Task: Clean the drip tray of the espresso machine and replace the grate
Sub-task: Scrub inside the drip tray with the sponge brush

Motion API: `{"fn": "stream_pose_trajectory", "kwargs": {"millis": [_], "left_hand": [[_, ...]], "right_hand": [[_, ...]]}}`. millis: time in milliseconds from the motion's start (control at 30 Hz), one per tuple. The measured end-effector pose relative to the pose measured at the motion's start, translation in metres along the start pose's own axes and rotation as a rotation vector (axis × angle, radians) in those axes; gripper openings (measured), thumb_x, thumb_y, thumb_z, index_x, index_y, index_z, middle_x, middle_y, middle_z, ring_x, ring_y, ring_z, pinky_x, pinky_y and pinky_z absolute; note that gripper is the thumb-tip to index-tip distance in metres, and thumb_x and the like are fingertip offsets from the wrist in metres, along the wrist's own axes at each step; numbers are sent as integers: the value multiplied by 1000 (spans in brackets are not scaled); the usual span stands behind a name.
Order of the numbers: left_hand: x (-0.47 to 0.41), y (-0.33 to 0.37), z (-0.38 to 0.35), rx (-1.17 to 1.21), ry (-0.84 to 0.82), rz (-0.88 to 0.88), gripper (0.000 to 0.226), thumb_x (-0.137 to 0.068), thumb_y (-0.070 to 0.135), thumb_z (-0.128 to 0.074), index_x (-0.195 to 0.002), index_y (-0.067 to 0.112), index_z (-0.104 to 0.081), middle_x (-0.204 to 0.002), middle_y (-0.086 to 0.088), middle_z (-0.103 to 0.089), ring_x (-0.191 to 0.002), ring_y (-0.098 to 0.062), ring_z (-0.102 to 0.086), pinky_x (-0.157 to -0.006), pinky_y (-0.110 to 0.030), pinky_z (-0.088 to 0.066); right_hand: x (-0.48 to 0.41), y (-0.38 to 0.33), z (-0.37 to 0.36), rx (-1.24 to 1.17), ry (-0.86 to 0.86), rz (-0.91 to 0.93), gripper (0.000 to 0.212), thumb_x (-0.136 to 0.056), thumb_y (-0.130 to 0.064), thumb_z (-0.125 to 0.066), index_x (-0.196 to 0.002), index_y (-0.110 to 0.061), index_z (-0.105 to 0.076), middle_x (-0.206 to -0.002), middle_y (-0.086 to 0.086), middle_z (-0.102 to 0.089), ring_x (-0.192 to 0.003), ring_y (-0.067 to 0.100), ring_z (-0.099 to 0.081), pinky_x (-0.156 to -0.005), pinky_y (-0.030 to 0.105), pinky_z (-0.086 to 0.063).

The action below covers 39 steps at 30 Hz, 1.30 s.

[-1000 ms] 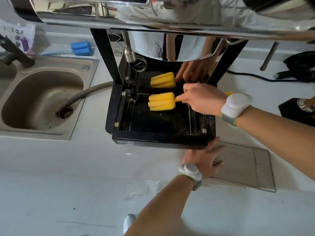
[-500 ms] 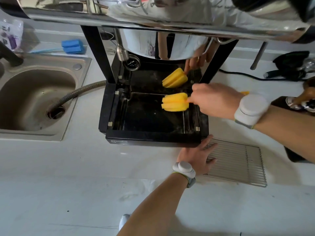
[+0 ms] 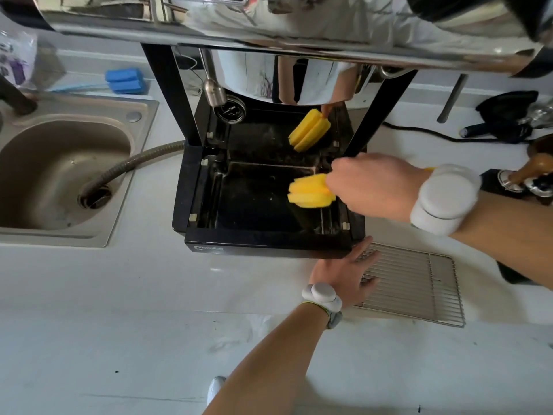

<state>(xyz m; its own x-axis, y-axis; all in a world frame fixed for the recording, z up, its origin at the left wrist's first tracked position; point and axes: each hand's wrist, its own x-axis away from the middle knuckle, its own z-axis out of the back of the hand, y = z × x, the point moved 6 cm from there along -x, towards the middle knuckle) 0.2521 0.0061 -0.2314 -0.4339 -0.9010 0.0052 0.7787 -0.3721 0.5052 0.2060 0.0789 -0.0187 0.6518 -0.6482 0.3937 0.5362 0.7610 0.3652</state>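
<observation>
The black drip tray (image 3: 206, 202) of the espresso machine lies open, without its grate. My right hand (image 3: 374, 187) grips the handle of a yellow sponge brush (image 3: 309, 194), whose head rests at the tray's right side. A mirror image of the sponge (image 3: 309, 130) shows on the shiny back panel. The wire grate (image 3: 419, 283) lies flat on the white counter to the right of the tray's front. My left hand (image 3: 344, 275) lies flat, fingers spread, on the counter by the tray's front right corner, its fingertips over the grate's left edge.
A steel sink (image 3: 59, 169) with a corrugated drain hose (image 3: 137, 163) sits to the left. A blue sponge brush (image 3: 125, 80) lies behind the sink. The chrome machine body (image 3: 269, 22) overhangs the tray. Black cable and coffee tools (image 3: 508, 121) lie at the right.
The yellow sponge has moved from the tray's middle to its right side with my right hand. My left hand has stayed by the front corner.
</observation>
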Motion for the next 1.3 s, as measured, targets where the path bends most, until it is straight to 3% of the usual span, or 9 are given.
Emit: {"fn": "stream_pose_trajectory", "kwargs": {"millis": [100, 233, 367, 600, 833, 900, 1000, 1100, 1300], "left_hand": [[-1, 0, 2, 7, 18, 1, 59, -97, 56, -39, -152, 36, -34, -167, 12, -9, -142, -23, -43, -98, -45, -52], [1, 0, 0, 16, 6, 3, 59, -97, 57, -38, -152, 37, -33, -167, 14, -7, -139, -23, -47, -93, -44, -55], [0, 0, 1, 24, -7, -3, 59, -97, 57, -37, -152, 37, -32, -167, 14, -5, -137, -25, -49, -96, -46, -53], [0, -1, 1, 33, 1, 7, 58, -97, 56, -39, -152, 37, -33, -167, 14, -7, -136, -25, -50, -91, -45, -56], [0, 0, 1, 9, -7, -3, 59, -97, 57, -37, -152, 37, -31, -167, 14, -6, -140, -23, -46, -103, -47, -48], [0, 0, 0, 5, 5, -4, 59, -97, 57, -37, -152, 37, -33, -167, 13, -7, -142, -22, -43, -103, -47, -47], [-1, 0, -1, 14, 9, 2, 58, -97, 57, -39, -151, 36, -34, -167, 13, -9, -142, -23, -43, -98, -46, -51], [0, 1, 1, -7, 40, -3, 57, -96, 56, -42, -149, 35, -38, -167, 11, -14, -143, -22, -41, -97, -46, -52], [1, 1, 2, -18, 51, -8, 57, -96, 56, -42, -149, 36, -38, -166, 11, -16, -148, -22, -32, -105, -46, -45]], "right_hand": [[8, 2, 0, -9, -136, 122, 36, -79, 2, -47, -54, -18, -31, -54, 1, -39, -46, 23, -46, -48, 34, -46], [-7, 19, 16, -70, -3, 112, 31, -77, 0, -49, -53, -18, -39, -58, 1, -44, -46, 23, -49, -47, 34, -50], [-31, 2, 12, -234, 29, 201, 20, -93, -15, -52, -93, -23, -70, -71, -13, -42, -58, 14, -48, -47, 23, -29], [-17, 33, -11, -220, -306, 249, 28, -89, -19, -61, -112, -31, -71, -71, -18, -56, -82, 16, -62, -77, 38, -55], [-26, 17, 26, -162, 36, 138, 27, -87, -4, -53, -72, -25, -63, -66, -16, -26, -52, 14, -37, -45, 26, -28], [-20, 8, 12, -177, -68, 154, 35, -85, -1, -52, -60, -25, -50, -66, -12, -37, -52, 19, -46, -47, 33, -43], [-11, 18, 3, -161, -196, 168, 21, -84, -6, -54, -95, -10, -72, -76, 4, -66, -75, 31, -66, -67, 45, -59], [-21, 40, 8, -205, -46, 120, 28, -86, -12, -58, -103, -27, -74, -65, -16, -46, -69, 18, -54, -59, 34, -48], [-44, 28, -20, -344, 158, -102, 24, -94, -13, -48, -107, -18, -67, -84, 4, -44, -81, 32, -58, -62, 37, -43]]}}
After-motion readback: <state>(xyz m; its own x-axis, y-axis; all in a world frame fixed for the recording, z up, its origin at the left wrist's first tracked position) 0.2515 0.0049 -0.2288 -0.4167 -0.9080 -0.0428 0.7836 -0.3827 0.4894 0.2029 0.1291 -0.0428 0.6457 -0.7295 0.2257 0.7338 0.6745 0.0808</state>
